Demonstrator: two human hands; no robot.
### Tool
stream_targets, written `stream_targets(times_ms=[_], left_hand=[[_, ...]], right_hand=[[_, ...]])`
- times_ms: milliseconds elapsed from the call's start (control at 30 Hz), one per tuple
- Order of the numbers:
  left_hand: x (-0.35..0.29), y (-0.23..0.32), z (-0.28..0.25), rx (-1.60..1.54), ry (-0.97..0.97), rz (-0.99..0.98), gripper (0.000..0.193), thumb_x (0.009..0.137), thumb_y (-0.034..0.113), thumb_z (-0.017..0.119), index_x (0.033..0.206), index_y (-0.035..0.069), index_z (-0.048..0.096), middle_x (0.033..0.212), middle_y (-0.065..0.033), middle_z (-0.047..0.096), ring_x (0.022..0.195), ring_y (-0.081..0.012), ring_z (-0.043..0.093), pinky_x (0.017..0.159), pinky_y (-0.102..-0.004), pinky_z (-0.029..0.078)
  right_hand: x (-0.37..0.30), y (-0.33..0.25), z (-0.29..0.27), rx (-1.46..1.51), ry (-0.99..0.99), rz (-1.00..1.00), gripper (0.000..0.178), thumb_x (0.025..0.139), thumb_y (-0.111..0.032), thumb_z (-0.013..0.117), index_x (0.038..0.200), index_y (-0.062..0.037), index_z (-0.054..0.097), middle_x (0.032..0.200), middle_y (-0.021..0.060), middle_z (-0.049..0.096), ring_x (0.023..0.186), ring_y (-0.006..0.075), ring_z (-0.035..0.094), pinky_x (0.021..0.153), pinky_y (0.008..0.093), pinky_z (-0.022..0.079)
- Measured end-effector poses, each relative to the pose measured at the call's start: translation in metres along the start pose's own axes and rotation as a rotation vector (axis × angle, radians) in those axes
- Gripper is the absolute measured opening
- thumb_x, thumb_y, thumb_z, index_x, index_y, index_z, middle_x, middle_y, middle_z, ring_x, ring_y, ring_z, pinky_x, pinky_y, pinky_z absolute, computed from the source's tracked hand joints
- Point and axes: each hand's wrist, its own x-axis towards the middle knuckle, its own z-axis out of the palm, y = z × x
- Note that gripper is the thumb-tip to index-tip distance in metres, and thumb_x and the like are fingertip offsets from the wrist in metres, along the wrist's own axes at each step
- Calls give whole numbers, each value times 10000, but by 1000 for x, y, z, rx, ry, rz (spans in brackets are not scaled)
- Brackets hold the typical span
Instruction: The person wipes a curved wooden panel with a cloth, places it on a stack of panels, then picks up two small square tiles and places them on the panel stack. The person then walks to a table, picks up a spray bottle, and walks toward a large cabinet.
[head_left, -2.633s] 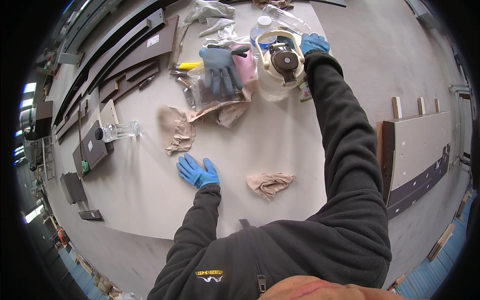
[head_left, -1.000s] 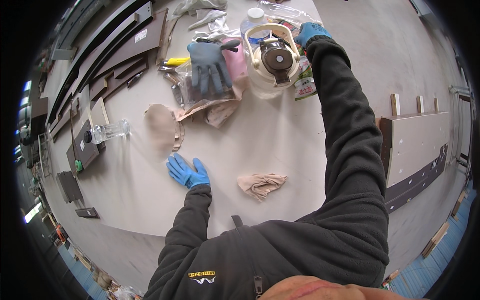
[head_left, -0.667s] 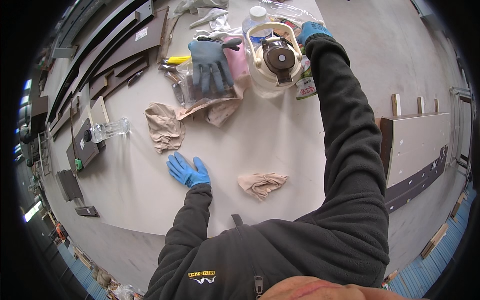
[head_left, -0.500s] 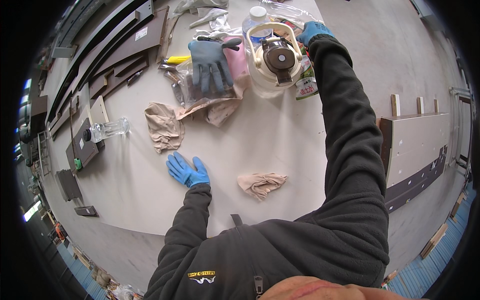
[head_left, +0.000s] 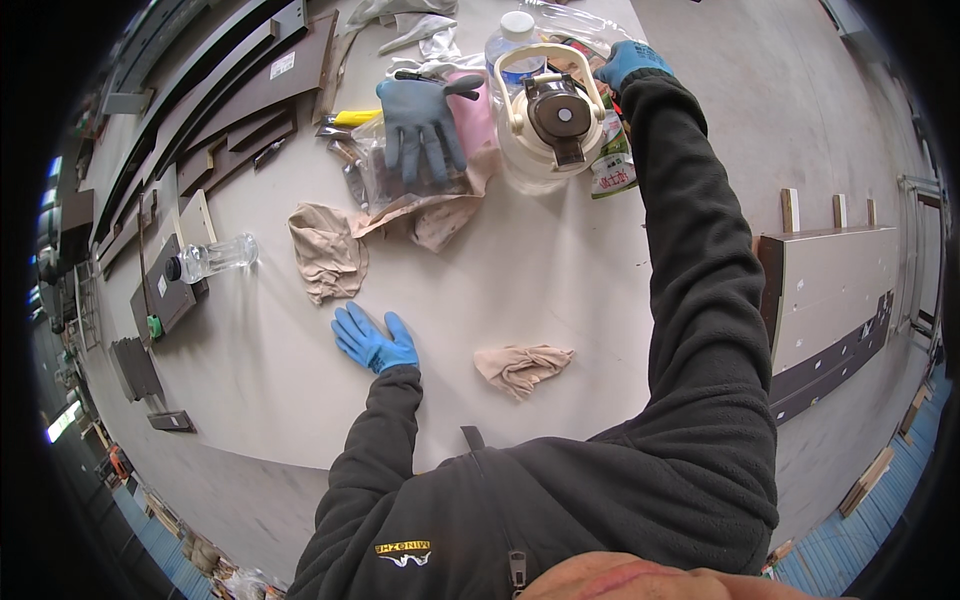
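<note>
My left hand (head_left: pixel 374 338), in a blue glove, lies on the white tabletop with its fingers spread and nothing in it. Just beyond its fingertips is a crumpled beige cloth (head_left: pixel 328 255); a smaller beige rag (head_left: pixel 523 371) lies to its right. My right hand (head_left: pixel 634 63), also gloved in blue, reaches far out beside a large clear jug (head_left: pixel 558 115) with a brown lid and cream handle. Its fingers curl in among packets behind the jug. What they hold, if anything, is hidden. Below that hand, a green-and-white packet (head_left: pixel 613 172) leans near the jug.
A grey work glove (head_left: pixel 420 130) rests on a pile of plastic bags and cloth, near a yellow-handled tool (head_left: pixel 356 118). Behind the jug stands a clear bottle (head_left: pixel 514 42) with a white cap. Another clear bottle (head_left: pixel 218 258) lies at left by dark panels (head_left: pixel 285 85).
</note>
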Motion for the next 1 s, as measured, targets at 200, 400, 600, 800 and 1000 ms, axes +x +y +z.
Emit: stream_targets(times_ms=[200,400,600,800,1000], left_hand=[[0,0,0,3,-2,-7,756,943,387,631,1554,5,403,1604,-240,366,1490,-479,297,1213,-591,212],[1,0,-1,8,-20,-23,764,937,395,631,1555,7,404,1608,-245,359,1485,-487,305,1215,-595,209],[0,-3,4,9,3,-14,775,937,418,619,1558,8,400,1617,-246,350,1497,-491,287,1220,-603,197],[0,-5,3,52,-5,-31,805,932,465,594,1559,3,394,1612,-267,347,1504,-493,272,1219,-631,178],[-1,-8,0,-3,15,-55,826,923,473,595,1565,-2,382,1614,-270,338,1501,-506,262,1215,-654,165]], right_hand=[[-2,4,-13,47,-115,36,513,855,-426,760,1266,-120,729,1297,174,704,1222,354,661,1034,468,519],[-14,-3,-21,53,-32,99,557,849,-508,763,1258,-130,732,1272,156,719,1196,335,676,1010,465,530],[-12,-1,-5,-18,183,-68,656,812,-586,770,1305,-158,700,1251,139,729,1177,325,684,1017,451,522],[-22,42,40,376,464,-133,517,895,-429,700,1235,-39,709,1179,225,733,1104,387,704,977,453,538],[-163,95,50,962,479,74,215,1024,-167,632,1053,21,733,1044,110,769,901,159,712,839,284,556]])
